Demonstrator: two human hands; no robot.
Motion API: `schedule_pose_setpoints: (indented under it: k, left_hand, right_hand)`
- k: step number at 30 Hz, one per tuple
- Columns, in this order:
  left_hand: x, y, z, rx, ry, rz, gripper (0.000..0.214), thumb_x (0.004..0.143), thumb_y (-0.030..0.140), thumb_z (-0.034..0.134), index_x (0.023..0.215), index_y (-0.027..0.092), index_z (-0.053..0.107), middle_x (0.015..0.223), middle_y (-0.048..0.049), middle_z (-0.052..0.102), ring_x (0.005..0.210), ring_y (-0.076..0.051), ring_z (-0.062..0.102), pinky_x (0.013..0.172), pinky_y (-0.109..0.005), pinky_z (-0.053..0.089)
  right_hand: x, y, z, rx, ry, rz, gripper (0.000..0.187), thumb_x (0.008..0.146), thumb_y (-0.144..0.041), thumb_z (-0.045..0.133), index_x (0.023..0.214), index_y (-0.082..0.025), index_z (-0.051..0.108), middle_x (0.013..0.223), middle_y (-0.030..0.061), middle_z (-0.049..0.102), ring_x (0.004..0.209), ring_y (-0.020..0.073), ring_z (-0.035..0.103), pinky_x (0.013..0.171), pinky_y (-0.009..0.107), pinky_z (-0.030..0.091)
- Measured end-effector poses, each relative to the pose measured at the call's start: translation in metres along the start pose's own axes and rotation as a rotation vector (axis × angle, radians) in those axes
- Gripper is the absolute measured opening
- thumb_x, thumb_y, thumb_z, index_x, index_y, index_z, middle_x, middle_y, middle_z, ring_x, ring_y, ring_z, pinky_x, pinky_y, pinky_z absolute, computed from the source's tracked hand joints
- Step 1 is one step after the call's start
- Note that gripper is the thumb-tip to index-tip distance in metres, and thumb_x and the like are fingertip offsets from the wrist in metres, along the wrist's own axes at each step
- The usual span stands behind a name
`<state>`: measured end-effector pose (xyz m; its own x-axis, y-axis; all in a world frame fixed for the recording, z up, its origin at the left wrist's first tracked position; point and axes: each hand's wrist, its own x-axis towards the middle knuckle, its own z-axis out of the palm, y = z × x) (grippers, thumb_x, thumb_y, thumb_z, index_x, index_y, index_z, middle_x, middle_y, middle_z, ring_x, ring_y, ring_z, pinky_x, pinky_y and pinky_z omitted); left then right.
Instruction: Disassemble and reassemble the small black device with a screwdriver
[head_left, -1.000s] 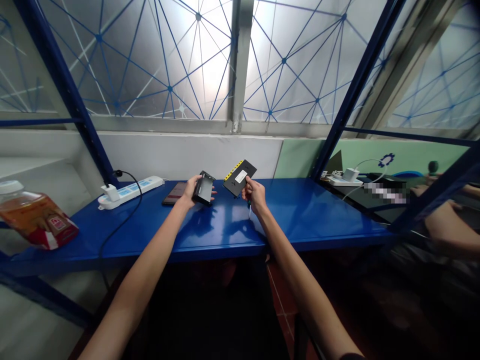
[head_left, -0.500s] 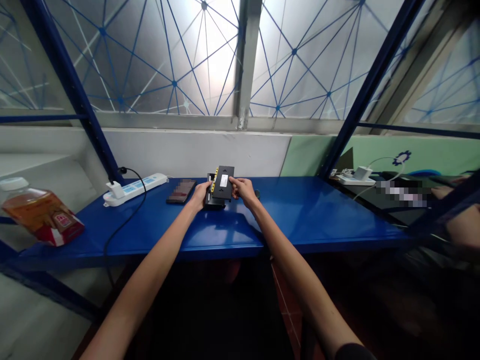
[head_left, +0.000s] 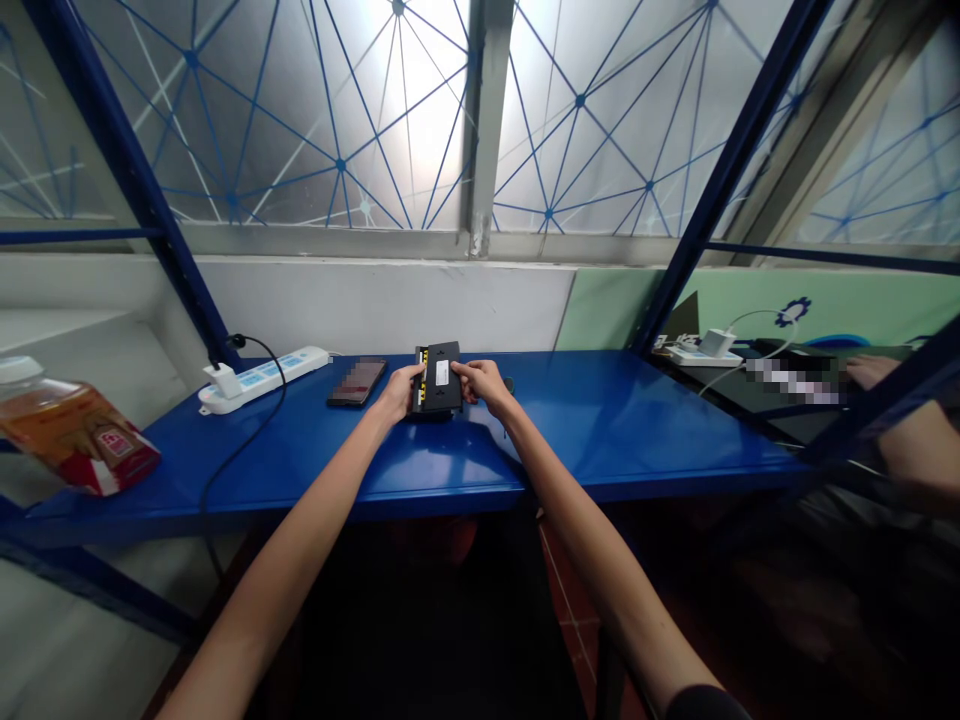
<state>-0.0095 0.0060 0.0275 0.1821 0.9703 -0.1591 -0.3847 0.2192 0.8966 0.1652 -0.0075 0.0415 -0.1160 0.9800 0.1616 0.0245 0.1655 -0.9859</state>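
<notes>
My left hand (head_left: 401, 394) is closed on the left edge of a black casing (head_left: 418, 385), thumb on top. Over that casing lies a flat black cover (head_left: 442, 400) with a white label and a row of yellow parts along its left side, like the ports of a small network device. My right hand (head_left: 484, 384) pinches the cover's right edge, its other fingers curled beneath. Both pieces are held just over the blue table and nearly line up. A small dark object (head_left: 510, 384) shows behind my right hand; its kind is unclear.
A phone (head_left: 357, 383) lies left of my hands, beside a white power strip (head_left: 262, 380) with a black cable (head_left: 247, 455). A drink bottle (head_left: 82, 430) stands at the left edge. On the right are a white charger (head_left: 716, 343) and another person's arm (head_left: 915, 445).
The cover has come down and left onto the casing, so the two pieces overlap more closely. My right hand moved slightly left with it. The other person's hand shifted at the right.
</notes>
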Motion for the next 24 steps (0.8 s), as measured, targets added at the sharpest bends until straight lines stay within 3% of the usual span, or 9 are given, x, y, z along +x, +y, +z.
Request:
schedule_pose_setpoints:
  k: [5, 18, 24]
  left_hand:
    - [0.000, -0.002, 0.000, 0.016, -0.019, 0.080, 0.019, 0.087, 0.022, 0.059, 0.098, 0.009, 0.066, 0.075, -0.0101, 0.073, 0.060, -0.022, 0.070, 0.058, -0.030, 0.057]
    - [-0.010, 0.002, 0.006, -0.001, -0.083, 0.092, 0.021, 0.094, 0.022, 0.053, 0.099, 0.007, 0.067, 0.077, -0.0116, 0.074, 0.065, -0.021, 0.071, 0.064, -0.031, 0.059]
    - [-0.006, -0.001, 0.001, 0.026, -0.058, 0.114, 0.021, 0.091, 0.024, 0.061, 0.103, 0.008, 0.068, 0.079, -0.0112, 0.074, 0.065, -0.021, 0.072, 0.061, -0.028, 0.058]
  right_hand:
    - [0.001, 0.001, -0.001, -0.007, -0.005, -0.009, 0.046, 0.076, -0.048, 0.074, 0.052, -0.020, 0.045, 0.032, -0.0016, 0.046, 0.026, 0.0093, 0.042, 0.030, 0.021, 0.029]
    - [-0.001, -0.004, -0.002, 0.025, -0.047, 0.029, 0.044, 0.079, -0.045, 0.071, 0.054, -0.020, 0.044, 0.033, -0.0018, 0.047, 0.028, 0.0093, 0.042, 0.030, 0.020, 0.027]
    - [0.001, -0.001, -0.003, 0.010, -0.039, -0.008, 0.044, 0.079, -0.045, 0.071, 0.054, -0.020, 0.045, 0.033, -0.0023, 0.046, 0.027, 0.0091, 0.042, 0.030, 0.020, 0.026]
